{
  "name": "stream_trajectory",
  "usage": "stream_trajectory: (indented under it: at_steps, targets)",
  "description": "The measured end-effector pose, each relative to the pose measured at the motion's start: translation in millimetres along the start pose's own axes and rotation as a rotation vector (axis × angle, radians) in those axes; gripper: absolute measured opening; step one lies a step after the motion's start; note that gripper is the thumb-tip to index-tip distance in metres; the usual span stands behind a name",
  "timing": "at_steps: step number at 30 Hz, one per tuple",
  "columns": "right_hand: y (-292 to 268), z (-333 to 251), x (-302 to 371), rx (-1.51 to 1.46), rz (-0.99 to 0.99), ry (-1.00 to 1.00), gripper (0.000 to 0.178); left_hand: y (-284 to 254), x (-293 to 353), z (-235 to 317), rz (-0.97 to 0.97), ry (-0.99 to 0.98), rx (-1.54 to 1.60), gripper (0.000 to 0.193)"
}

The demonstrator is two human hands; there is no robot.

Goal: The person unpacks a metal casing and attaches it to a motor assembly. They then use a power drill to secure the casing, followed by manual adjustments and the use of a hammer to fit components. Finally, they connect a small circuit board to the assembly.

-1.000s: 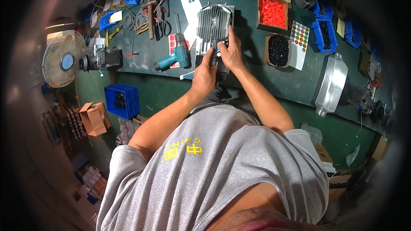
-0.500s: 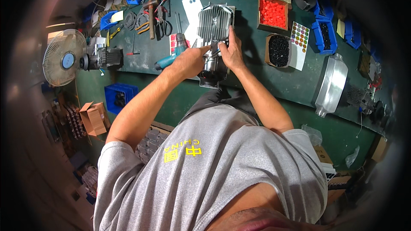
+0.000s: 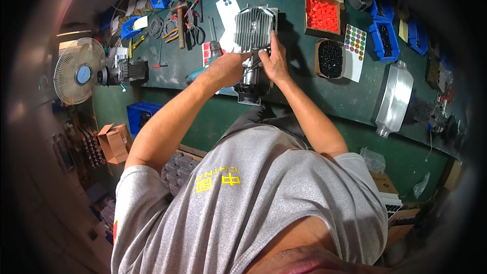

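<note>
A finned silver metal unit (image 3: 253, 23) lies on the green workbench before me, its narrower round metal section and dark end pointing toward my body. My left hand (image 3: 228, 69) comes from the left with its index finger stretched onto a small dark part at the unit's middle; its other fingers are curled and partly hidden. On the opposite side, my right hand (image 3: 275, 65) holds the casing, index finger along its right edge and thumb at the dark part. A teal power drill (image 3: 215, 49) lies behind my left hand, partly covered by it.
Orange-red pieces fill one box (image 3: 322, 15); black pieces fill another box (image 3: 331, 59) to the right. A hammer (image 3: 180, 23) and pliers (image 3: 194, 33) lie back left. A fan (image 3: 81, 71) stands far left, and a silver metal housing (image 3: 394, 99) sits near the bench's right edge.
Both hands stay at the unit's middle with little visible movement. The left hand has shifted slightly and covers more of the drill. The whole view has moved a little.
</note>
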State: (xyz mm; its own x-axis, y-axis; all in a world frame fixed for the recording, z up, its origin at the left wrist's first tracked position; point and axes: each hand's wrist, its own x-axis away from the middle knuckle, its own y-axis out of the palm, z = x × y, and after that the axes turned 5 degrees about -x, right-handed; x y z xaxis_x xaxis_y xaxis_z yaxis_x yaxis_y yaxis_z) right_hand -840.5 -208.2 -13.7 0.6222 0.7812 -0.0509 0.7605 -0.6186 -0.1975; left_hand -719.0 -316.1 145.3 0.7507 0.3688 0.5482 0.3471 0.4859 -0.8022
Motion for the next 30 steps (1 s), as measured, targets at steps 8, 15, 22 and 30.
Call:
stream_trajectory:
  at_steps: [8,15,22,30]
  targets:
    - [0.1,-7.6,1.5,0.024,0.004,0.031,0.077,21.9,16.9,7.3,0.124,-0.074,0.056,0.058]
    - [1.9,-6.4,1.1,0.022,0.015,0.022,0.076,46.2,25.9,15.3,0.197,-0.146,0.102,0.060]
    - [1.8,-5.6,1.6,0.034,0.007,0.031,0.078,66.2,28.1,17.0,0.235,-0.192,0.087,0.061]
    - [4.4,-9.0,0.2,0.019,0.029,0.062,0.082,81.6,28.1,25.3,0.289,-0.225,0.162,0.061]
